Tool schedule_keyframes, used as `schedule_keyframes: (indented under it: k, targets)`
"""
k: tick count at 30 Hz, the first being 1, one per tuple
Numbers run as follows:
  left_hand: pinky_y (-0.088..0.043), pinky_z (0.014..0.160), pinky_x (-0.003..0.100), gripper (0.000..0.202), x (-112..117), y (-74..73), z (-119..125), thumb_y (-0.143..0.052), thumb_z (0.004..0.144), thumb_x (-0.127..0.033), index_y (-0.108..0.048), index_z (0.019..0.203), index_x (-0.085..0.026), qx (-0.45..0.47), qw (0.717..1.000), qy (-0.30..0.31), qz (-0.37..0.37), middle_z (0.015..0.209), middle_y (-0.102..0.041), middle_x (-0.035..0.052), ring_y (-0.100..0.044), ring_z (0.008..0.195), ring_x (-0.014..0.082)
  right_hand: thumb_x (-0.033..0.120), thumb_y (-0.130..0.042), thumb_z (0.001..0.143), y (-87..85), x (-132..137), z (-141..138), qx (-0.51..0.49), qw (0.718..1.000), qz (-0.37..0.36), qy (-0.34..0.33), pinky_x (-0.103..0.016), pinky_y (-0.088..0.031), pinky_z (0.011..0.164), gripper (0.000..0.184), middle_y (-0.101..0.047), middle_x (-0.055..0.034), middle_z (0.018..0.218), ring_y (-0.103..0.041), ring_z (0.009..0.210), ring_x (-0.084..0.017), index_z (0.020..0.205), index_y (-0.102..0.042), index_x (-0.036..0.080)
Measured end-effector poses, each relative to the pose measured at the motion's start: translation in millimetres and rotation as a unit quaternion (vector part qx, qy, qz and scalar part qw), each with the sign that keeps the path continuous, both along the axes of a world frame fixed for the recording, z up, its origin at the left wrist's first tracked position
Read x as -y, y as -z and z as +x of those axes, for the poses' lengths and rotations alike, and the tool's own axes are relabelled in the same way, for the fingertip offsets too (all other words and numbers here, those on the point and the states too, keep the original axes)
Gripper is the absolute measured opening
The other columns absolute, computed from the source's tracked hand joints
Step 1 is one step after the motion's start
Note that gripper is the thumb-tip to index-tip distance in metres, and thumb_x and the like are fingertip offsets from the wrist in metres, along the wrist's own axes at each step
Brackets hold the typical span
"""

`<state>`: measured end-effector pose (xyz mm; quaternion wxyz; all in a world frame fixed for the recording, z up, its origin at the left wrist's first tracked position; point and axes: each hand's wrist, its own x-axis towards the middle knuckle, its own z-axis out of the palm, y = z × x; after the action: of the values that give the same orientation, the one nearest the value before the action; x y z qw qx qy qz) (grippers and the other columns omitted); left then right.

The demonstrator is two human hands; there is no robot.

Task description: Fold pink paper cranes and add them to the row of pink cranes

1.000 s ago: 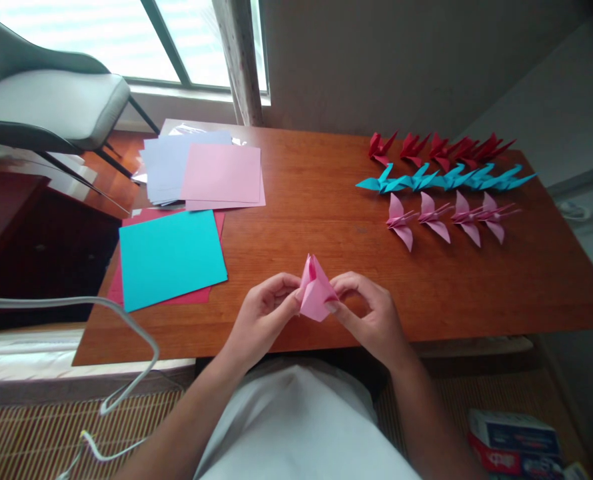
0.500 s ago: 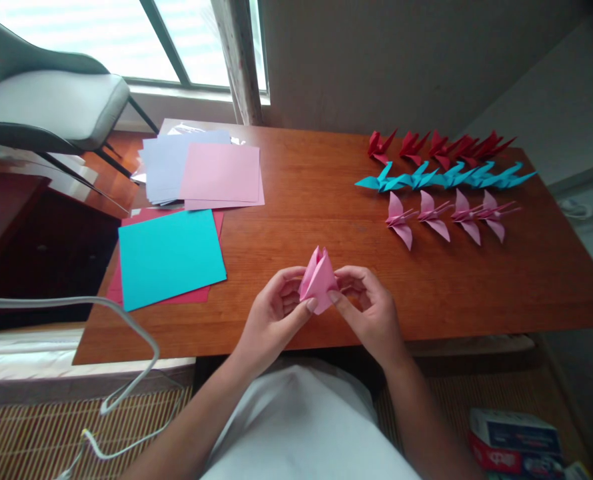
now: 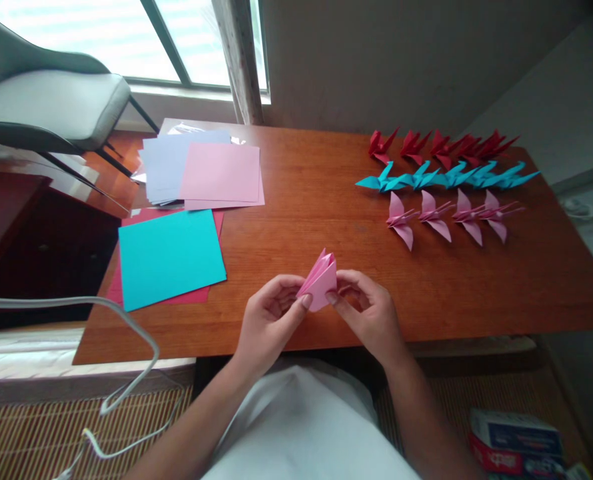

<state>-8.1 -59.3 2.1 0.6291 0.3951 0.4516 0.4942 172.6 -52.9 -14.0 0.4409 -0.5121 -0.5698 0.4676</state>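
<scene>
Our grip is a two-handed pinch: the left hand (image 3: 271, 323) and the right hand (image 3: 369, 310) each nip the pink folded paper (image 3: 321, 285) between thumb and fingers, one at either lower side, over the near edge of the bench (image 3: 301, 230). Its layers part at the top. We judge it very light, springy along the creases yet easily dented, and dry enough not to slip. The best hold seems to be those low, layered sides, pressed gently; squeezing the thin tips would likely bend them. Beyond it, to our right, the pink cranes (image 3: 401, 231) lie in a row, with the blue cranes (image 3: 424, 179) and then the red cranes (image 3: 440, 149) behind. Off to our left lie a blue sheet (image 3: 171, 257) and, farther back, the pink sheets (image 3: 221, 172).
</scene>
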Motion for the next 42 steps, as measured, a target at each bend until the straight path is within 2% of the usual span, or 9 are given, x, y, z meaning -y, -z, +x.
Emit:
schedule_keyframes:
  k: [7,11,16,19,24,27,33,37,42]
  targets:
    - [-0.049,0.087,0.022,0.022,-4.1,-3.2,-2.7,-0.073,0.091,-0.028,-0.073,0.11,-0.017,0.039,0.991,0.126,0.016,0.103,-0.07,0.0046,-0.063,0.096,0.0153,0.023,-0.074,0.09,0.3,-2.1,0.6,-0.1,0.994,0.019,-0.025,-0.03,-0.053,0.078,0.015,-0.066,-0.0029,0.108,-0.063,0.101,-0.019,0.102,-0.072,0.03]
    - [-0.048,0.093,0.026,0.025,-7.1,-2.3,-5.8,-0.072,0.09,-0.026,-0.072,0.114,-0.018,0.047,0.987,0.147,0.048,0.108,-0.068,0.0056,-0.061,0.102,0.0179,0.022,-0.075,0.089,-0.7,-1.8,1.9,-0.125,0.991,-0.003,-0.046,-0.03,-0.053,0.083,0.015,-0.063,-0.0027,0.11,-0.062,0.106,-0.019,0.102,-0.071,0.029]
    - [-0.05,0.082,0.021,0.033,-7.9,-3.3,-7.9,-0.076,0.086,-0.023,-0.069,0.117,-0.02,0.083,0.983,0.16,0.034,0.102,-0.067,0.0031,-0.061,0.091,0.0139,0.025,-0.077,0.087,-3.6,-1.8,2.0,-0.13,0.99,-0.029,-0.052,-0.03,-0.053,0.084,0.019,-0.062,-0.0029,0.114,-0.061,0.108,-0.02,0.103,-0.068,0.028]
    - [-0.05,0.084,0.022,0.032,-9.2,-5.5,-7.4,-0.075,0.086,-0.024,-0.066,0.117,-0.02,0.085,0.98,0.175,0.037,0.104,-0.068,0.0035,-0.063,0.093,0.0149,0.029,-0.077,0.087,-5.4,-2.3,1.9,-0.12,0.99,-0.044,-0.064,-0.031,-0.055,0.087,0.023,-0.062,-0.0037,0.117,-0.061,0.11,-0.021,0.108,-0.068,0.029]
    - [-0.051,0.086,0.025,0.029,-11.5,-7.1,-6.6,-0.071,0.089,-0.027,-0.066,0.117,-0.018,0.023,0.982,0.176,0.06,0.107,-0.07,0.0052,-0.066,0.096,0.018,0.037,-0.079,0.085,-4.3,-2.6,2.2,-0.086,0.991,-0.064,-0.083,-0.034,-0.056,0.091,0.034,-0.062,-0.0044,0.122,-0.063,0.107,-0.021,0.116,-0.067,0.031]
    - [-0.051,0.089,0.028,0.024,-11.2,-4.4,-6.7,-0.064,0.094,-0.027,-0.068,0.116,-0.016,-0.053,0.98,0.162,0.098,0.108,-0.072,0.0074,-0.067,0.099,0.0202,0.038,-0.077,0.087,-1.9,-3.7,1.5,-0.068,0.993,-0.063,-0.073,-0.034,-0.056,0.09,0.032,-0.063,-0.0039,0.12,-0.064,0.107,-0.021,0.116,-0.067,0.031]
    - [-0.051,0.095,0.026,0.042,-8.5,4.2,-5.1,-0.051,0.098,-0.014,-0.058,0.14,-0.018,-0.197,0.951,0.118,0.206,0.124,-0.072,0.0077,-0.069,0.108,0.0181,0.035,-0.073,0.091,-1.7,-6.5,0.8,-0.04,0.997,-0.04,-0.048,-0.03,-0.055,0.085,0.024,-0.062,-0.004,0.123,-0.063,0.112,-0.021,0.114,-0.068,0.031]
    - [-0.052,0.096,0.027,0.045,-11.2,8.2,-3.5,-0.054,0.094,-0.01,-0.058,0.138,-0.019,-0.237,0.934,0.083,0.256,0.129,-0.071,0.0082,-0.069,0.113,0.0185,0.032,-0.069,0.094,-9.0,-6.5,3.3,-0.035,0.999,-0.007,0.001,-0.03,-0.053,0.086,0.021,-0.062,-0.0047,0.124,-0.061,0.115,-0.021,0.114,-0.068,0.03]
    - [-0.055,0.099,0.03,0.049,-15.1,14.1,-4.4,-0.057,0.087,-0.005,-0.06,0.133,-0.02,-0.318,0.893,0.071,0.309,0.128,-0.071,0.0098,-0.068,0.116,0.02,0.03,-0.061,0.098,-27.5,-4.6,1.7,-0.055,0.995,0.058,0.066,-0.032,-0.052,0.087,0.009,-0.063,-0.0049,0.113,-0.061,0.108,-0.02,0.095,-0.068,0.025]
